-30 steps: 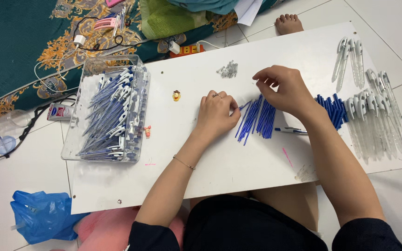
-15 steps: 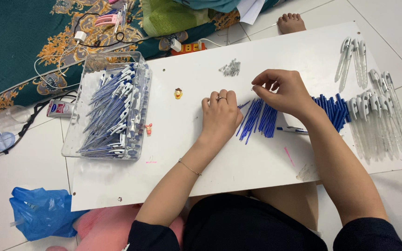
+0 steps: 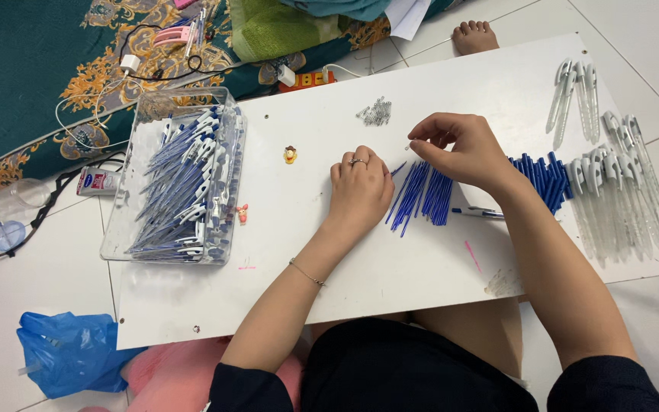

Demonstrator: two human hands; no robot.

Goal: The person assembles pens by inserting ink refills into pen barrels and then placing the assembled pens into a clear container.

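On a white board laid across the person's lap as a work surface (image 3: 421, 290), a fan of thin blue pen refills (image 3: 421, 197) lay near the middle. The left hand (image 3: 360, 191) rested knuckles up just left of the refills, fingers curled under; whether its grip enclosed anything could not be told, though one blue refill tip poked out beside it. The right hand (image 3: 463, 151) hovered just above the top of the refills, thumb and forefinger pinched together — what they pinched was too small to make out.

To the right of that hand lay a bunch of short blue caps (image 3: 543, 177), and beyond them rows of clear pen barrels (image 3: 615, 191) near the board's right edge. A small heap of tiny metal springs (image 3: 374, 113) sat above the hands. At the far left, a clear plastic box (image 3: 226, 229) held assembled blue and white pens (image 3: 181, 183). A blue plastic bag (image 3: 70, 351) lay on the tiled floor — lower left.
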